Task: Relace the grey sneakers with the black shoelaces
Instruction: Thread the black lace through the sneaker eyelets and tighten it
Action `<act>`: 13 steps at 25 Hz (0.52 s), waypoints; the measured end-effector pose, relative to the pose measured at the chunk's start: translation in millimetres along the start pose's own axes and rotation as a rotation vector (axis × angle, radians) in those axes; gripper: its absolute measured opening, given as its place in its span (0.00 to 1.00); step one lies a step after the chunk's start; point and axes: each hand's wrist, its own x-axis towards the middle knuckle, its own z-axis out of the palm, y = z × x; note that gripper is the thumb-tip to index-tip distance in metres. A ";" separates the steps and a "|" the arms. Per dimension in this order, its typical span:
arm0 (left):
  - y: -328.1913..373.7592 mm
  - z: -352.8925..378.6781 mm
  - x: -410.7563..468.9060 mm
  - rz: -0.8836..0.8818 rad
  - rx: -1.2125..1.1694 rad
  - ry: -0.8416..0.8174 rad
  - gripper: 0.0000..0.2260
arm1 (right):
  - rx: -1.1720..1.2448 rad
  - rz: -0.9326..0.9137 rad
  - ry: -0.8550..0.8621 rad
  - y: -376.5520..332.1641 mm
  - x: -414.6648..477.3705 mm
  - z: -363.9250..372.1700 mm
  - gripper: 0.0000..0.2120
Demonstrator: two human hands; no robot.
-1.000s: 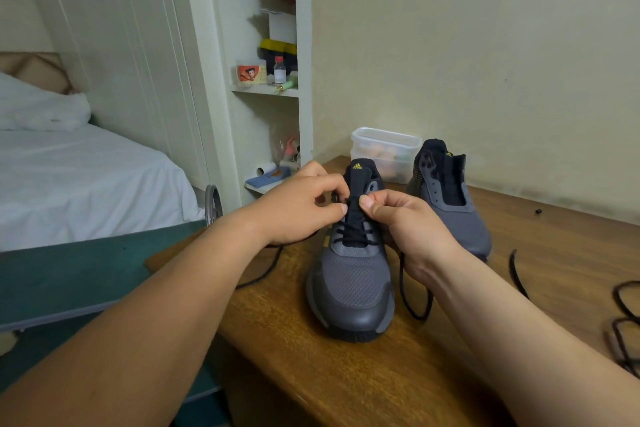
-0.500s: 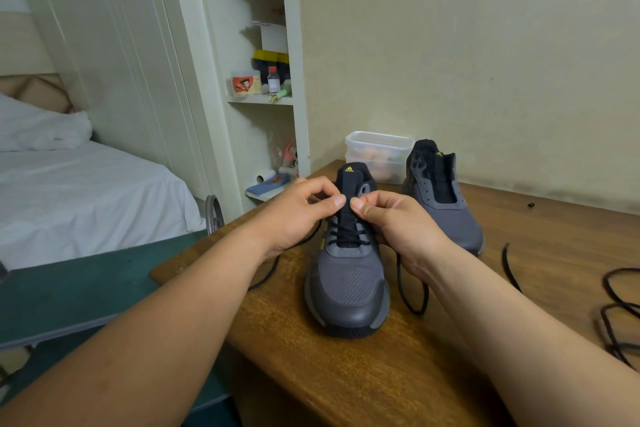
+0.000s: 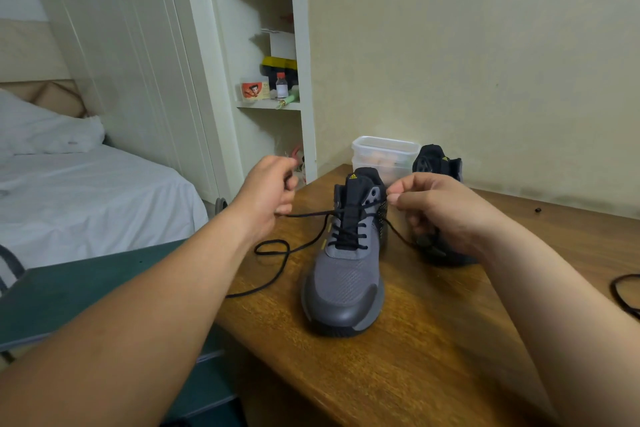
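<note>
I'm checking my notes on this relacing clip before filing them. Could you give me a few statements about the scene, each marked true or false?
1. The left hand and right hand each hold a stretch of the black lace, drawn out to either side of the near sneaker. True.
2. The near sneaker lies on its side. False: it stands upright on its sole on the wooden table, toe toward the camera.
3. The second sneaker stands behind the right hand. True.
4. The clear container sits on a shelf. False: it sits on the table, behind the near sneaker.
</note>
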 end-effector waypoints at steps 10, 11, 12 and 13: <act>-13.7 -2.6 5.8 -0.100 -0.265 0.058 0.13 | 0.054 -0.088 0.050 4.0 3.4 3.6 0.04; -14.9 -2.0 7.3 -0.123 -0.415 0.092 0.13 | 0.049 -0.089 0.042 5.5 4.2 4.7 0.04; -16.0 -0.6 7.1 -0.103 -0.414 0.089 0.11 | 0.046 -0.093 0.037 6.9 4.8 6.7 0.05; -15.8 -0.6 6.4 -0.056 -0.252 0.061 0.08 | 0.039 -0.101 0.039 9.0 5.6 9.3 0.05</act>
